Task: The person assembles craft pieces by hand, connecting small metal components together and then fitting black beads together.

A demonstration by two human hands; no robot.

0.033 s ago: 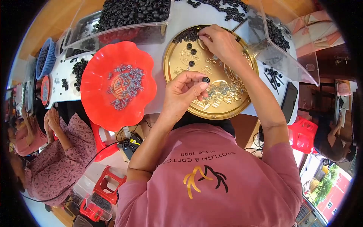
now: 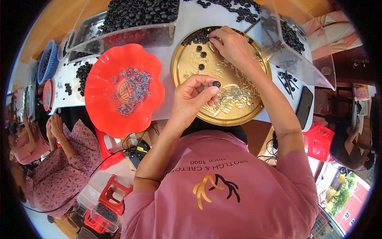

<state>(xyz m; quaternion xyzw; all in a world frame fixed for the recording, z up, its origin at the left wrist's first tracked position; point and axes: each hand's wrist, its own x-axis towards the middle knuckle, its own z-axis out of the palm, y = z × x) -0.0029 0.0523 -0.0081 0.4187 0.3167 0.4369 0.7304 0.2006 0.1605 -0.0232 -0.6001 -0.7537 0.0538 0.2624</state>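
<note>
My left hand is over the near left part of a round gold tray, pinching a small black round piece with a hole between thumb and fingertips. At the tray's far side, my right hand has its fingertips together at a heap of tiny dark parts; whatever they grip is hidden. Three more black round pieces lie on the tray between my hands. Small shiny silver-grey parts are spread over its near right half, partly under my right forearm.
Left of the tray stands a red scalloped dish with small grey metal parts. Behind are a clear bin heaped with black pieces and, at right, another clear bin. A phone lies by the right edge. A person sits at left.
</note>
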